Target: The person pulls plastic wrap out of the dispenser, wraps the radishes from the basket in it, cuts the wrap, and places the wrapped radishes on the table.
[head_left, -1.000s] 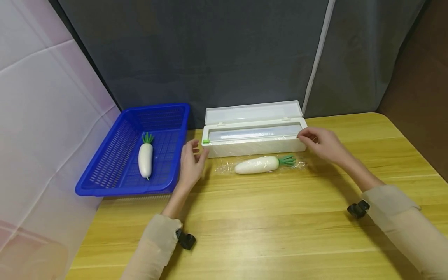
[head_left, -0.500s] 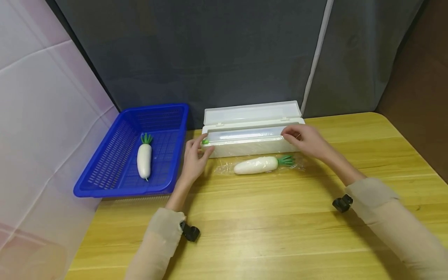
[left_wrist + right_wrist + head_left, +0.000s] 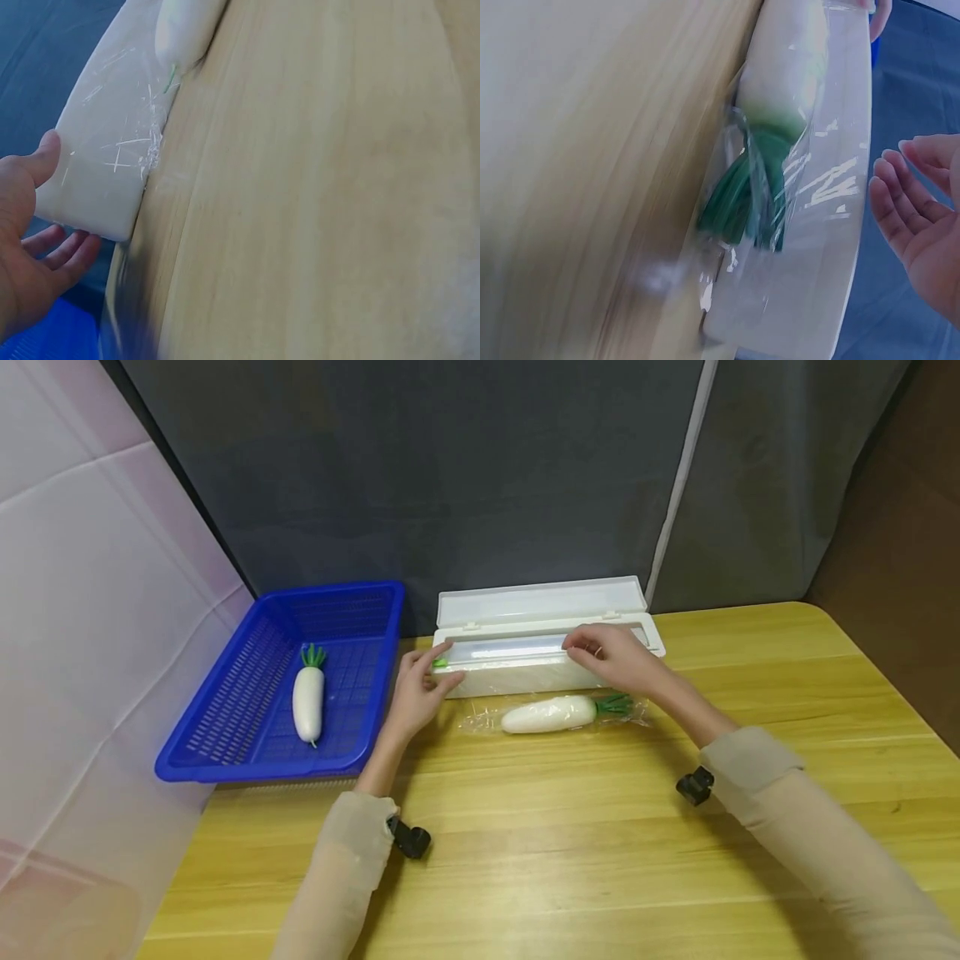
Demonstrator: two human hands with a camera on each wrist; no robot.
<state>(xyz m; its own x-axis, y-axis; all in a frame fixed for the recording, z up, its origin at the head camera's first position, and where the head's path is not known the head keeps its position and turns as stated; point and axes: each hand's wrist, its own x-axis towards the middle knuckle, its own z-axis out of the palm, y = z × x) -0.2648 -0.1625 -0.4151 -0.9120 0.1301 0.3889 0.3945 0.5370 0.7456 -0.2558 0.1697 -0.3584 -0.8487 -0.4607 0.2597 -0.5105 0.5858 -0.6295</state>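
1. On the left, a blue perforated basket contains one white radish, its green leaves toward the far side.
2. Right of it, the white cling-film box has its lid open at the far side; pale, shiny film shows inside.
3. A film-covered radish lies on the table, just near of the box, leaves rightward.
4. The left hand — thumb and fingers spread wide — is at the box's left end, by a green tab.
5. The right hand has fingertips close together at the opening — whether they pinch film, I cannot tell.
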